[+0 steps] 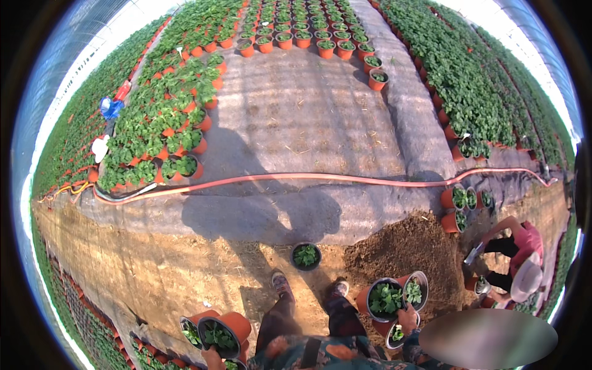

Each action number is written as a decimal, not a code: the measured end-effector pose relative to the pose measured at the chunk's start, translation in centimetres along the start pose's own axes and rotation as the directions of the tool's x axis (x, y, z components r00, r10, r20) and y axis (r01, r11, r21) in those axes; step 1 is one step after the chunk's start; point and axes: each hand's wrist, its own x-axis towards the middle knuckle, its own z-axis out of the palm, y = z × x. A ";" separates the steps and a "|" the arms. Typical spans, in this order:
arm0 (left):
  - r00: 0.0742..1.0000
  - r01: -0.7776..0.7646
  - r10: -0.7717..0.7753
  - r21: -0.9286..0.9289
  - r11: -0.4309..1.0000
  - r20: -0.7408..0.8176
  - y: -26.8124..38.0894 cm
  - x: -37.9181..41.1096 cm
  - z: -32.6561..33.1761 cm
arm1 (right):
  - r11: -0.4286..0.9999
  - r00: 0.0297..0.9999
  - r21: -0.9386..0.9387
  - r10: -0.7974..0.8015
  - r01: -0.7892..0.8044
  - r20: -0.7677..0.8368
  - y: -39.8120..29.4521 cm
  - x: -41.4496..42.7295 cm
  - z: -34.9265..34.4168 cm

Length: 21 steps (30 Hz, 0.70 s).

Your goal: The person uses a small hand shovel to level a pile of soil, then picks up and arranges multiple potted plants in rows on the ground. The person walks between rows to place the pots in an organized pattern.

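Note:
At the lower left, my left hand point(212, 359) grips the rims of a bunch of orange plastic pots point(237, 323) with leafy green seedlings in them. My right hand point(408, 318) grips a second bunch of orange plant pots point(365, 299) by their rims, where three pots press together. Their plants are a dark green one point(386, 298) and paler ones. One more potted plant point(305, 255) stands upright on the dirt, just ahead of my shoes point(283, 283). The undersides of both bunches are partly hidden.
A pink hose point(296, 176) crosses the ground cloth ahead. Dark soil point(407, 245) is heaped at the right, near several standing pots point(449, 198). A co-worker point(525, 259) crouches there with a hand tool. Rows of potted plants point(180, 101) flank the cloth; another person point(111, 108) is far left.

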 end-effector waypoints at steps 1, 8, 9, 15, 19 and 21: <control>0.998 0.015 -0.017 -0.050 0.999 -0.052 0.0 -1.5 -2.0 | 0.999 0.999 -0.024 -0.031 0.032 0.029 0.3 0.5 0.4; 0.996 0.086 -0.088 -0.128 0.988 -0.009 -2.1 0.0 -2.7 | 0.937 0.939 -0.094 -0.325 0.335 0.109 5.9 -0.9 -2.8; 0.987 0.156 -0.159 -0.073 0.985 -0.035 -2.7 1.2 -3.2 | 0.952 0.951 -0.074 -0.289 0.297 0.109 5.3 -1.2 -3.3; 0.984 0.171 -0.174 -0.089 0.981 -0.026 -3.5 4.9 -2.5 | 0.902 0.953 0.307 0.279 -0.302 0.120 -4.0 -8.6 -4.5; 0.984 0.176 -0.176 -0.055 0.983 0.007 0.4 7.2 0.9 | 0.862 0.937 0.371 0.339 -0.345 0.085 -4.3 -10.1 -5.5; 0.985 0.169 -0.170 0.021 0.985 0.038 3.2 8.6 1.1 | 0.880 0.945 0.347 0.320 -0.325 0.074 -6.8 -10.9 -4.9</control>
